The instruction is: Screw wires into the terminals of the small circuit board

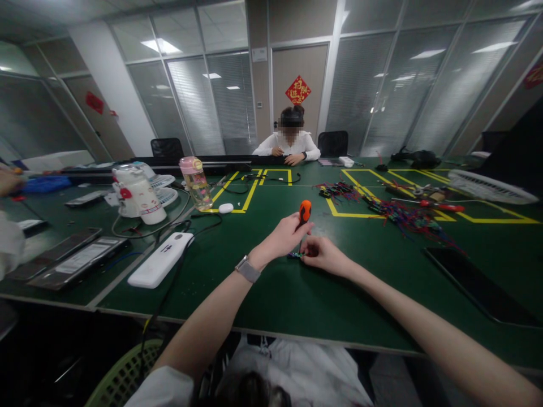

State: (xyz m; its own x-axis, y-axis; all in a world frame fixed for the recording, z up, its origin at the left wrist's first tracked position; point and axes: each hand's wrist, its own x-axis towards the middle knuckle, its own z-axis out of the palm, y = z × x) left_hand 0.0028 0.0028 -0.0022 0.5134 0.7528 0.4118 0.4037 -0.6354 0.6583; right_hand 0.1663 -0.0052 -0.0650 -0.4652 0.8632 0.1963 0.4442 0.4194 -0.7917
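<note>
My left hand (288,233) is closed around the orange and black handle of a screwdriver (305,210), which stands upright over the green table. Below its tip lies a small circuit board with green terminals (294,255), partly hidden by my fingers. My right hand (324,254) pinches at the right end of that board, its fingers curled close to the tabletop. The screwdriver's shaft comes down between my two hands; whether its tip touches a screw is too small to tell.
Bundles of small boards with red and blue wires (407,217) lie to the right, near a red-handled screwdriver (452,207) and a black tablet (479,285). At left are a white power bank (161,260), a pink-lidded bottle (195,183) and a white bottle (144,198). A person (291,138) sits opposite.
</note>
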